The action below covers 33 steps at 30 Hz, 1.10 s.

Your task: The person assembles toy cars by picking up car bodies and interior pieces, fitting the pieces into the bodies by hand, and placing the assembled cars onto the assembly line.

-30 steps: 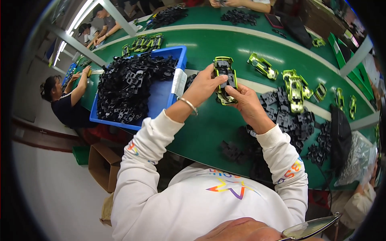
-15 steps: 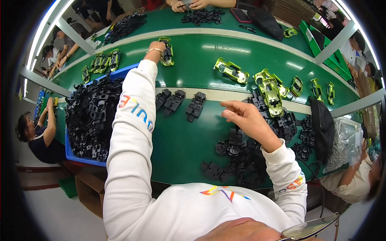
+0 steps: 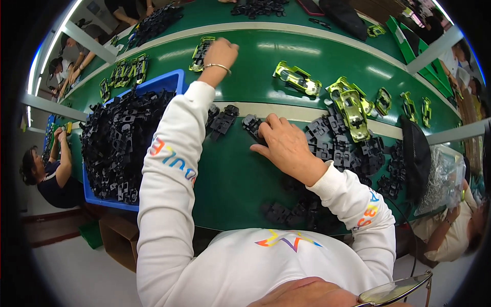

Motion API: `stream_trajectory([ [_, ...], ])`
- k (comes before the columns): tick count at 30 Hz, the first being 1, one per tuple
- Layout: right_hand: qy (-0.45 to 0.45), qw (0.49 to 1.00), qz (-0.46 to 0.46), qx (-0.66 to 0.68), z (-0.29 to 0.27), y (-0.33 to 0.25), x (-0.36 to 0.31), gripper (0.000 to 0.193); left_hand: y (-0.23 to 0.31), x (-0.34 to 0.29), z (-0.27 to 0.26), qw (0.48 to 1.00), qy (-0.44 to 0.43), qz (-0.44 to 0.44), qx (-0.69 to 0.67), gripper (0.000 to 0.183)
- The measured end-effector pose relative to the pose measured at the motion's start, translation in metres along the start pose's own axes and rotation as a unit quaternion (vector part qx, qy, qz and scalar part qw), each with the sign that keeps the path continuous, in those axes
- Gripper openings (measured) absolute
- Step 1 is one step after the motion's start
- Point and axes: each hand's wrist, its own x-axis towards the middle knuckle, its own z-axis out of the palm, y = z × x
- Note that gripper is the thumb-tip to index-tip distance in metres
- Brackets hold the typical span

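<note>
Black chassis part point(image 3: 251, 124) right of blue bin point(image 3: 176, 78); right hand point(image 3: 286, 146) at it, fingers loosely spread, grip can't tell. Green-black car point(image 3: 200, 54) beyond bin; left hand point(image 3: 222, 55) beside it, half curled, hold can't tell. Bin heaped with black pieces point(image 3: 120, 143). Clear bag point(image 3: 442, 176) far right of bin.

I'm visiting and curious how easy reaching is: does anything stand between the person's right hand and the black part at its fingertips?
Nothing visible does: the right hand partly covers the black part, with no other object seen between them. Contact itself is unclear.
</note>
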Motion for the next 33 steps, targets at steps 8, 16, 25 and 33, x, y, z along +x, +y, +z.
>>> stream_trajectory([
  [8,0.074,0.997,0.019,-0.003,0.001,0.019,-0.023,0.036,0.091,-0.081,0.046,0.858,-0.329,-0.203,-0.339,0.074],
  [16,0.061,0.997,0.033,0.016,0.003,0.032,-0.032,0.047,0.084,-0.077,0.076,0.952,-0.074,-0.145,-0.259,0.037],
  [25,0.066,0.991,-0.001,0.116,-0.062,0.027,-0.071,0.047,0.068,-0.114,0.04,0.726,0.006,-0.233,-0.647,0.035],
  [33,0.109,0.968,0.049,0.22,-0.076,-0.011,-0.067,0.056,0.077,-0.187,-0.023,0.507,-0.144,-0.185,-0.83,0.041],
])
